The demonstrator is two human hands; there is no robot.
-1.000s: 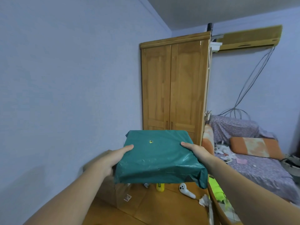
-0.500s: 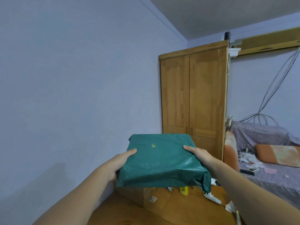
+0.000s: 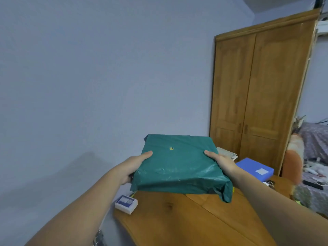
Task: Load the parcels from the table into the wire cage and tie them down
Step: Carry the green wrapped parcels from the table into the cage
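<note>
The green parcel (image 3: 179,167) is held in the air between both hands, above the wooden table (image 3: 186,221). It does not touch the table top.

The left hand (image 3: 132,168) grips the parcel's left edge. The thumb lies flat on the top face and the remaining fingers are hidden beneath the parcel. The right hand (image 3: 222,162) grips the right edge in the same way, thumb on top and fingers underneath. The parcel spans the gap between the two hands, with its near edge sagging and the loose wrapping hanging down at the near right corner. A small yellow mark sits on the top face, between the two thumbs.

On the table, a small white box (image 3: 126,204) lies near the left edge, below the parcel's near left corner. A blue parcel (image 3: 254,169) lies at the far right, just behind the right wrist. A wooden wardrobe (image 3: 260,93) stands behind the table against the wall.
</note>
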